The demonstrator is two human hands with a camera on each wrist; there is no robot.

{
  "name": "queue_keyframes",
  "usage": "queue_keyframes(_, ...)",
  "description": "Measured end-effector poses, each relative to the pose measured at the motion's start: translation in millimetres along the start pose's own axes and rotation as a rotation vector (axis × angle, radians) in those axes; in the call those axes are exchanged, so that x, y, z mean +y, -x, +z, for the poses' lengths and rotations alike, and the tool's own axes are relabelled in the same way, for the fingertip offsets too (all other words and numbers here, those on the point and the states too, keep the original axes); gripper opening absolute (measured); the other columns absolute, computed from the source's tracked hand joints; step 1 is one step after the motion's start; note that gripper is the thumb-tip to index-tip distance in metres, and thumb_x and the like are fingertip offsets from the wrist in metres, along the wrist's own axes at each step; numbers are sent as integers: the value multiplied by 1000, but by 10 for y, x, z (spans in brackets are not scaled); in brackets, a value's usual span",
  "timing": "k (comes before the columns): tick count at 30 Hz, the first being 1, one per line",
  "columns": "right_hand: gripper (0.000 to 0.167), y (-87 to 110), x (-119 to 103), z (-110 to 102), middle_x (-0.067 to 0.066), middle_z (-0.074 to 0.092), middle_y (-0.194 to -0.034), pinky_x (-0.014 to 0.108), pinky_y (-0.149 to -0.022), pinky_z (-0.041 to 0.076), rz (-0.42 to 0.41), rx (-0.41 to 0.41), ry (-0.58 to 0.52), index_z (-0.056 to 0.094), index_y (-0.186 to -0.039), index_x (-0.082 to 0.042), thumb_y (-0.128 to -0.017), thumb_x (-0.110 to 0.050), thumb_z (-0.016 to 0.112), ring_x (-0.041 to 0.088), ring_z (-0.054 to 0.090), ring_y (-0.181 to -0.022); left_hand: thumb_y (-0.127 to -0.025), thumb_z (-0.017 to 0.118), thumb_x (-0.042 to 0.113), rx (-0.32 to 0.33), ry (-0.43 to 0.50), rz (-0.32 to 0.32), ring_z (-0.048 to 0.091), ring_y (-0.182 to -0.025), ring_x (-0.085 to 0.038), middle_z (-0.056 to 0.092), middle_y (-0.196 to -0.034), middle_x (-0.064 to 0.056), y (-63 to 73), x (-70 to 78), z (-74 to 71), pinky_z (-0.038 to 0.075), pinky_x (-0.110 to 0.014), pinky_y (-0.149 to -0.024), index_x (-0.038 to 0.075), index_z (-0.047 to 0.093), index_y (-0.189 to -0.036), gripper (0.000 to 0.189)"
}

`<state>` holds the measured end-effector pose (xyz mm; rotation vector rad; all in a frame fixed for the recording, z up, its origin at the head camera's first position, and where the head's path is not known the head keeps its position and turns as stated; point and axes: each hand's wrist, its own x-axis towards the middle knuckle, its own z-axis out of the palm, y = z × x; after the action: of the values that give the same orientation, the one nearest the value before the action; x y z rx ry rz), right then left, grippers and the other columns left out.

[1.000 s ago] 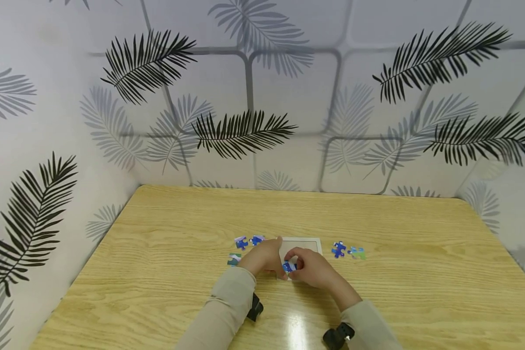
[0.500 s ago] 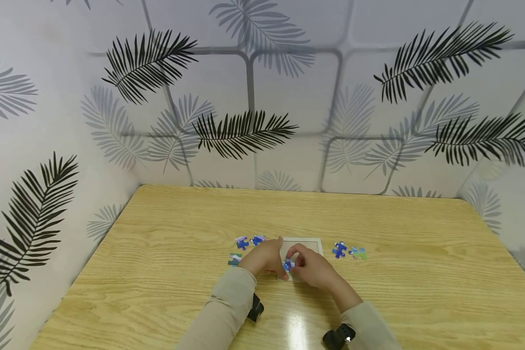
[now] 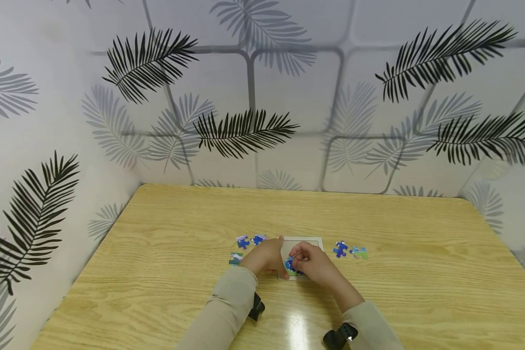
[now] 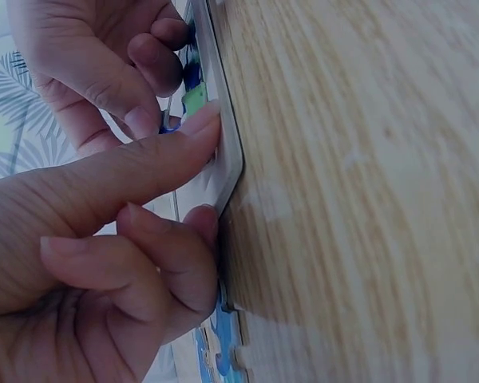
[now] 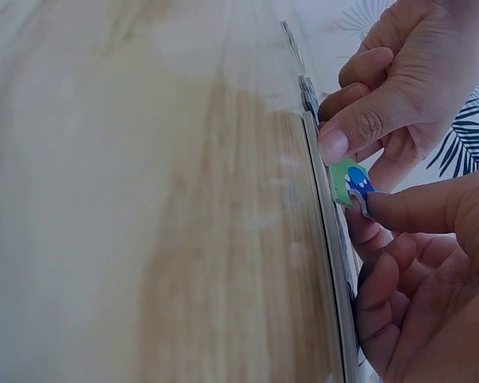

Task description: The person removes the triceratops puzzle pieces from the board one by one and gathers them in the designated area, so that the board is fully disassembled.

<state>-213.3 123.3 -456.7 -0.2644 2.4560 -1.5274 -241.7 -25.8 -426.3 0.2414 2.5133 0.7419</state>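
Observation:
In the head view my left hand (image 3: 267, 256) grips the left side of a pale puzzle tray (image 3: 304, 239). Its thumb lies over the front rim, while the other fingers curl against the tray's corner in the left wrist view. My right hand (image 3: 312, 265) pinches a small blue puzzle piece (image 5: 361, 195) between thumb and fingers, low over the tray's front left part. Beside it, a green piece (image 4: 195, 99) lies inside the rim, with darker blue pieces further along. The fingers partly hide these pieces, so their exact fit cannot be seen.
Left of the tray lie several loose puzzle pieces: two blue-and-lilac ones, including one piece (image 3: 243, 242), and a green-and-white piece (image 3: 236, 258). To the right are a dark blue piece (image 3: 340, 249) and a green-and-light-blue piece (image 3: 359, 253). All rest on the wooden table (image 3: 179, 218).
The pinched piece has turned and shifted slightly in my right hand, whose fingers have risen a little; green and blue pieces now show below it. My left hand stays on the tray.

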Motion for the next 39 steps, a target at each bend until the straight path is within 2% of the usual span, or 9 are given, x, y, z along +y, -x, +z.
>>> queue_keyframes(5, 9, -6, -3, 32, 5, 56, -78, 28, -63, 43, 44, 62, -12, 61, -94, -1, -88, 5, 58, 15, 51, -72, -63, 88, 12, -5, 9, -11, 51, -102, -26, 38, -146, -15, -9, 0, 13, 44, -35, -87, 0, 25, -148, 107)
queue_keyframes(8, 7, -9, -3, 30, 4, 57, -79, 28, -64, 43, 69, 98, -18, 62, -94, -2, -89, 2, 60, 16, 51, -72, -64, 88, 12, -4, 6, -14, 50, -112, -25, 38, -147, -14, -14, 0, 22, 42, -37, -96, 1, 25, -148, 106)
queue_keyframes(11, 7, -10, 1, 1, 5, 57, -79, 28, -65, 45, 102, 135, -41, 62, -95, -1, -89, 1, 61, 16, 52, -73, -64, 88, 12, -6, 8, -20, 44, -126, -25, 37, -147, -14, -21, 1, 30, 35, -39, -104, 1, 26, -148, 106)
queue_keyframes(19, 11, -7, 64, -185, 7, 60, -82, 27, -68, 47, 160, 192, -65, 62, -100, 2, -90, -1, 60, 16, 57, -76, -64, 88, 12, -7, 7, -42, 39, -130, -26, 36, -148, -13, -32, 10, 32, 31, -40, -108, 3, 25, -149, 105)
queue_keyframes(24, 13, 42, 113, -342, 7, 61, -85, 27, -67, 44, 165, 209, -22, 62, -102, 3, -90, -2, 60, 17, 56, -78, -65, 88, 11, -5, 26, -45, 35, -134, -29, 35, -149, -12, -17, 11, 39, 30, -41, -108, 4, 25, -149, 106)
queue_keyframes(29, 17, 139, 187, -529, 7, 59, -86, 26, -65, 41, 183, 219, 1, 61, -105, 5, -90, -3, 60, 17, 50, -78, -65, 87, 10, -5, 34, -42, 37, -133, -28, 35, -149, -13, -11, 9, 41, 29, -41, -108, 4, 25, -149, 105)
queue_keyframes(39, 14, 282, 354, -803, 4, 56, -81, 26, -58, 40, 211, 181, 91, 60, -99, 6, -88, -2, 62, 16, 46, -71, -64, 88, 10, -11, 11, -39, 45, -116, -24, 35, -149, -14, -48, -2, 34, 34, -39, -104, 3, 23, -149, 107)
